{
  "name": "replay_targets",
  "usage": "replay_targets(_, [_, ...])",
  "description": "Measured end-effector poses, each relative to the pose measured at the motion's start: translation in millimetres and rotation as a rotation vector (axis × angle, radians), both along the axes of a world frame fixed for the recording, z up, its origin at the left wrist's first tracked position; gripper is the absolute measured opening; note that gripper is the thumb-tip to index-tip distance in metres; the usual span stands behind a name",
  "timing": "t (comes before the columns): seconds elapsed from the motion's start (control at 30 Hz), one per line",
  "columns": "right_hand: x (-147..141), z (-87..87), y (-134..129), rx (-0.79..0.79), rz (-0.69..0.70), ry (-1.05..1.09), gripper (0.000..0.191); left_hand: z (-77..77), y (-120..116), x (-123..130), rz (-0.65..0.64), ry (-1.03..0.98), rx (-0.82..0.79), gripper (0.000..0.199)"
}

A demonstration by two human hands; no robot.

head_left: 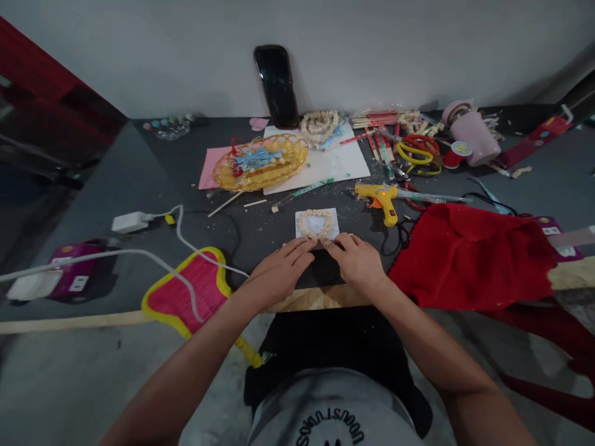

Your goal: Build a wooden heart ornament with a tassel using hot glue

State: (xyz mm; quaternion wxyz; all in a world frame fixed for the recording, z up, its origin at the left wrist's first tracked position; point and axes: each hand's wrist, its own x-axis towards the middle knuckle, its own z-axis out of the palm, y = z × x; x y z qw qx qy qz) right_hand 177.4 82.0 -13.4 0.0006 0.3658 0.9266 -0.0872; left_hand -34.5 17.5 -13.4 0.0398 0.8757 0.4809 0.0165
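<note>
A small heart-shaped ring of pale, lumpy pieces (328,219) lies on a square of white paper (338,231) near the table's front edge. My left hand (289,265) comes in from the left, its fingers stretched over the paper's lower edge, with the tips at the heart's lower point. From the other side, my right hand (357,260) has bent fingers, thumb and index close together at that same point. Anything between them is too small to make out. A yellow glue gun (383,199) rests to the right, its small light glowing orange.
Behind are a yellow woven basket (283,158) with blue bits, a leaning phone (277,87), scissors (413,153) and a pink bottle (475,137). Red cloth (474,257) lies right. A star-shaped pink-and-yellow piece (198,288) overhangs the front edge, crossed by a white cable (185,282).
</note>
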Motion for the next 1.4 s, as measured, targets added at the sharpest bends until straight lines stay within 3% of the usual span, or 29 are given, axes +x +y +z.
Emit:
replay_targets(0.3, [3,-0.9,0,0.000,0.000,0.030,0.048,-7.3,0,-3,-0.011,-0.061,0.072,0.040])
replay_targets(0.8, [3,0.3,0,-0.005,-0.006,0.026,0.047,-2.9,1,-1,-0.006,-0.113,0.062,0.041])
replay_targets(1.17, [5,0.0,0,-0.014,-0.010,0.054,0.046,6.2,-4,0,0.151,-0.062,-0.034,0.041])
replay_targets(1.4, [14,4.6,-6,-0.038,0.019,0.134,0.046,10.0,-8,-7,0.181,-0.060,0.010,0.042])
